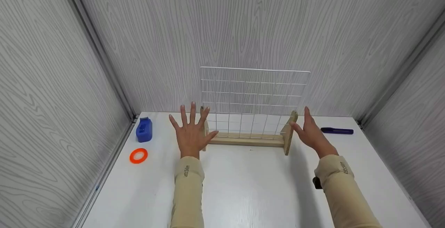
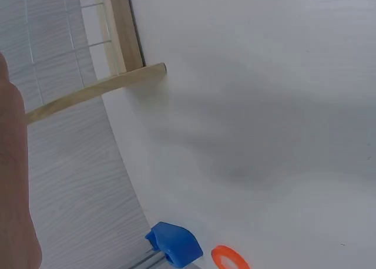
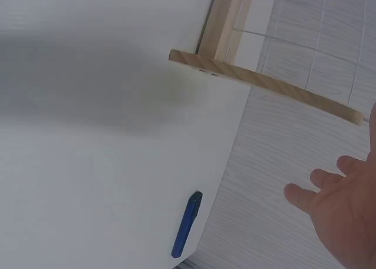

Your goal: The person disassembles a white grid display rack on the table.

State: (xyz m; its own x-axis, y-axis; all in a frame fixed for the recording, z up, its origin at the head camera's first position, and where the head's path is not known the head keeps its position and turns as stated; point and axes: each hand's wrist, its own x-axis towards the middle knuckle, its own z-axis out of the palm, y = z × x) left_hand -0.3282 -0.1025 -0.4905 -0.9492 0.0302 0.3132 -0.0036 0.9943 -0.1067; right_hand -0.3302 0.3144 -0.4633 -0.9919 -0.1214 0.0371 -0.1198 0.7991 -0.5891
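One surface (image 1: 243, 186) carries one wire rack (image 1: 253, 113) at 12 o'clock, its mesh standing between two wooden uprights (image 1: 290, 134). Probably light and stiff, with slick wire that might bend, it looks best gripped by both uprights. Two hands flank it: the left hand (image 1: 189, 136), fingers spread wide, at the rack's 8 o'clock; the right hand (image 1: 310, 133), fingers extended, thumb apart, at 4. Whether either touches cannot be told. Farther out lie one blue dispenser (image 1: 144, 130) at 9, one cutter (image 1: 337, 131) at 3, one orange ring (image 1: 132, 156) at 8.
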